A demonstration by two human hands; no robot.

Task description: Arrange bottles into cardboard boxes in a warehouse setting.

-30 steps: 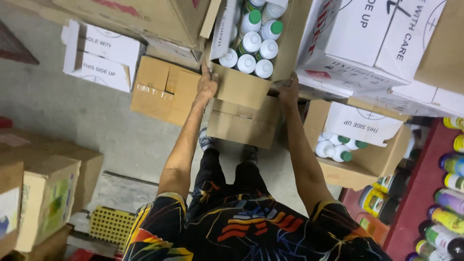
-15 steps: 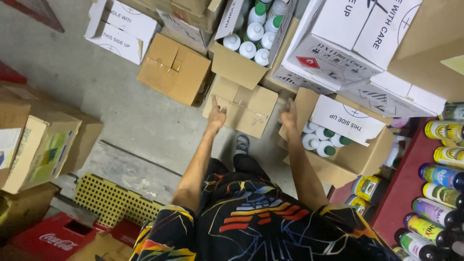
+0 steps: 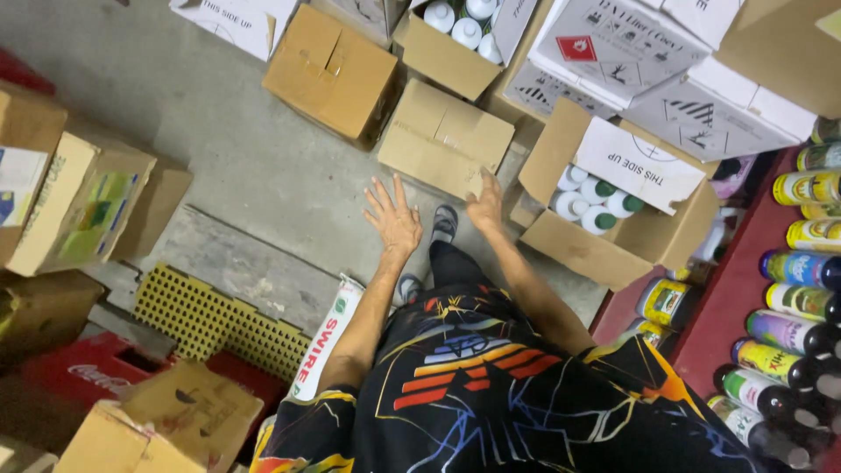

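Standing over a closed brown carton [image 3: 445,137] on the concrete floor [image 3: 219,166], so I'd say I'm at the reach-down-and-grab stage of shifting this box. My left hand [image 3: 394,219] hangs in the air with the fingers [image 3: 378,194] spread wide, holding nothing and touching nothing; the carton sits just past my fingertips and a bit to the right. My right hand [image 3: 484,206] is closer in, fingers together and pointing at the carton's near edge. Looks like they're touching the cardboard there, but honestly I can't tell for sure if it's contact or just overlap from this angle. Nothing is gripped either way.

Next move, as I read it: the left hand needs to come in on the carton's left edge while the right takes the near right corner, so I get it from both sides.

Just right of my right fingers there's an open box of white bottles [image 3: 596,197] with green caps, so not much elbow room that side. Beyond the carton sits another sealed brown box [image 3: 331,70]. My shoe [image 3: 444,223] is right below my right fingers.
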